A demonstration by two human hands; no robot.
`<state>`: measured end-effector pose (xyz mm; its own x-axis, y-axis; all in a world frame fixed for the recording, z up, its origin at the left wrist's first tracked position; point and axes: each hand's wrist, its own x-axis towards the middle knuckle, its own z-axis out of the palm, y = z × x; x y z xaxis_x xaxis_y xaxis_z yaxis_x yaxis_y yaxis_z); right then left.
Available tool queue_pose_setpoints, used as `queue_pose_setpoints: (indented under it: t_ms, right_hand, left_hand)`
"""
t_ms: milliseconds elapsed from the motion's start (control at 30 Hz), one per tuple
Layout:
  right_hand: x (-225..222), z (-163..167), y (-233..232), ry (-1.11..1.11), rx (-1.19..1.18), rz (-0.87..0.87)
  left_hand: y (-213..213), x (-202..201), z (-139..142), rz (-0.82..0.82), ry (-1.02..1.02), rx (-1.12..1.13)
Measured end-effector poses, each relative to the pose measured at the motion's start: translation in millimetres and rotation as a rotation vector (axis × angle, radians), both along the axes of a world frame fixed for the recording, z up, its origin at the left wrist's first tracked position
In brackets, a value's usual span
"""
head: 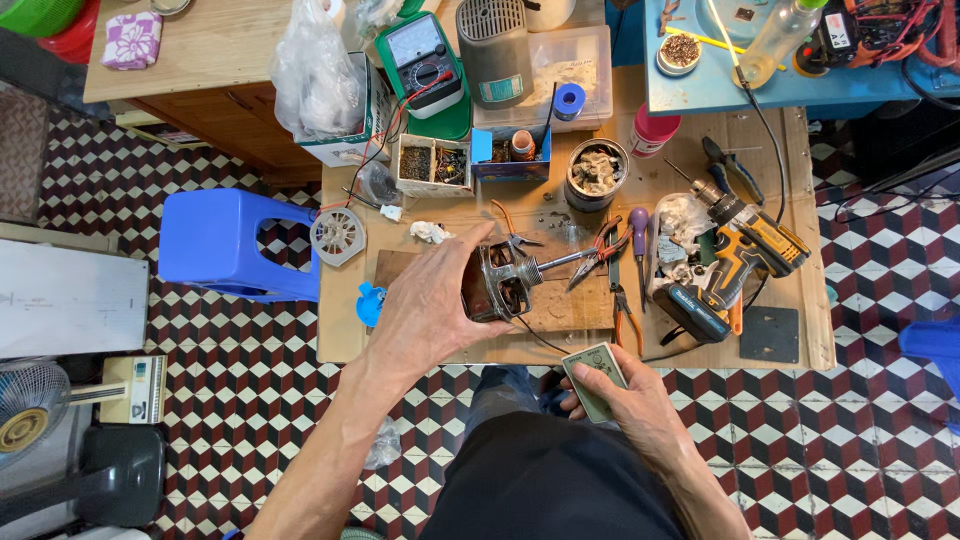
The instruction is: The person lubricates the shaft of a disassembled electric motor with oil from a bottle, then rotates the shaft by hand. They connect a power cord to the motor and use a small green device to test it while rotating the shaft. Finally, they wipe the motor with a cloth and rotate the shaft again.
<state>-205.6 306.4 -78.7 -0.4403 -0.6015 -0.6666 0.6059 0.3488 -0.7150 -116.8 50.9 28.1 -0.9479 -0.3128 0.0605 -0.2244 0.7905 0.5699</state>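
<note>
My left hand [432,305] grips a small electric motor [500,282] with copper windings and a metal shaft pointing right, resting on a low wooden worktable [570,335]. My right hand [625,395] sits near my lap at the table's front edge and holds a small flat greenish-grey rectangular part [594,375]. Pliers and cutters with red handles [605,245] lie just right of the motor's shaft.
A yellow and black cordless drill [735,260] lies at the right of the table. A multimeter [425,60], a tin of parts [597,172], small boxes and a plastic bag [315,75] stand behind. A blue plastic stool [225,245] stands left; a fan [30,400] sits on the tiled floor.
</note>
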Motion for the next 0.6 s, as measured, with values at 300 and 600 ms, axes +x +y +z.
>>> queue_pose_setpoints:
  t_ms: [300, 600]
  right_hand:
    - [-1.4, -0.8, -3.2, 0.024, 0.012, 0.048]
    - [-4.1, 0.1, -4.7, 0.008, -0.009, 0.035]
  left_hand:
    - [-1.0, 1.1, 0.1, 0.007, -0.009, 0.01]
    - [-1.5, -0.4, 0.8, 0.015, -0.024, 0.029]
